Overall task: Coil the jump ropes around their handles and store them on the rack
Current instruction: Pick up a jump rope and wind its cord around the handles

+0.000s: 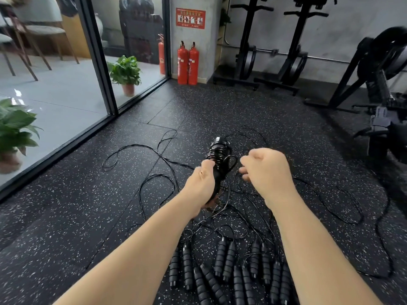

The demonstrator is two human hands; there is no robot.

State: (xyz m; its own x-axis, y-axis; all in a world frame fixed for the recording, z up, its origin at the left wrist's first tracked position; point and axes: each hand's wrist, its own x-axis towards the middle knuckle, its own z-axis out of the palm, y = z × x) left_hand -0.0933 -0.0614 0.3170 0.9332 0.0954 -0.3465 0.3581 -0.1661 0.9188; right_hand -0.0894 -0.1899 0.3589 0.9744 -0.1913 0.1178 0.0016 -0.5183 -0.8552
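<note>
A black rubber floor [110,216] flecked with white is filling most of the view, running up to a glass wall [55,73] on the left and a grey wall at the back. Black exercise machines [374,69] are standing along the back and right side, and two red fire extinguishers [188,63] are standing against a pillar beneath a red sign [190,18]. A potted plant [126,73] is sitting behind the glass, and another potted plant [15,133] is showing at the left edge.

Loose black cords [141,148] are sprawling in tangled loops across the floor in front of the person. Near the bottom of the view, several pairs of ribbed black handles [224,258] are lying side by side on the floor, their cords trailing away from them.

Both bare forearms are reaching forward. The left hand [201,183] is gripping the lower part of a pair of handles [217,164] held upright above the floor, its grip wrapped firmly around them; the upper part is already wound with glossy turns of cord. The right hand [266,170] is hovering just beside the handles with its fingers curled in a narrow grip. A loop of cord is arcing between the handles and that hand, but I cannot tell whether the fingers are actually pinching it.
</note>
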